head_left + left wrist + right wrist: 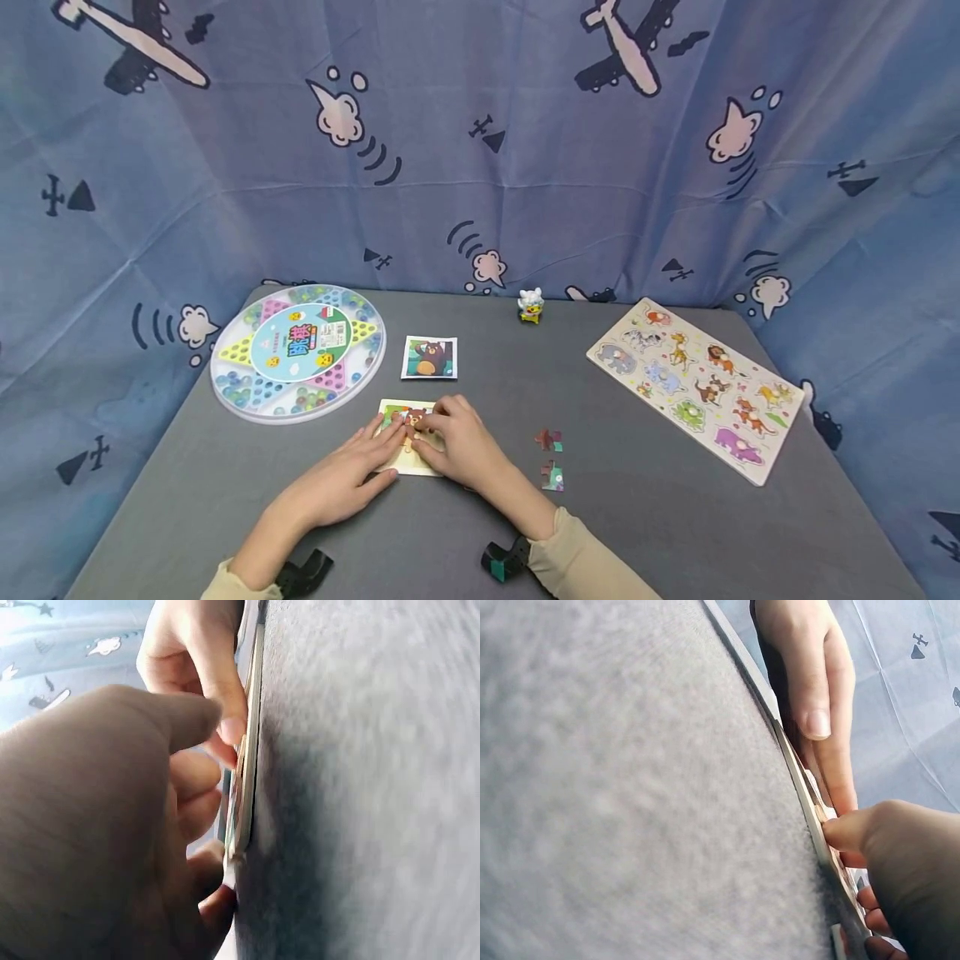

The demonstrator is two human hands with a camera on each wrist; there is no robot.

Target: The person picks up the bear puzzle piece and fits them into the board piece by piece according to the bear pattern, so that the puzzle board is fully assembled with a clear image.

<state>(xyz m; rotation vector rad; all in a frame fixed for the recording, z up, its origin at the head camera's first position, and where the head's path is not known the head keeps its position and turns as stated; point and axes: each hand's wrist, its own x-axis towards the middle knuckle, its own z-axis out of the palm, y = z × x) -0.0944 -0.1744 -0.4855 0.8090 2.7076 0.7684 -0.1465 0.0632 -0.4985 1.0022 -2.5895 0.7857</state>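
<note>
A small bear jigsaw puzzle in a cream tray [414,468] lies on the grey table in front of me. My left hand [348,471] rests on its left part, fingers stretched out flat over the picture. Over the right part, my right hand [463,442] has thumb and index finger bent together, pinching a puzzle piece low against the tray; the fingers hide most of the piece. In the left wrist view, the right thumb [234,729] is right at the tray's surface. Two loose puzzle pieces [552,477] lie to the right of my right hand.
A bear picture card [429,358] lies behind the tray. To the left is a round marble game board [300,354]. A small white-and-yellow figurine [530,306] stands at the back, and a wooden animal puzzle board [693,387] lies at the right. A blue curtain [450,150] hangs behind the table.
</note>
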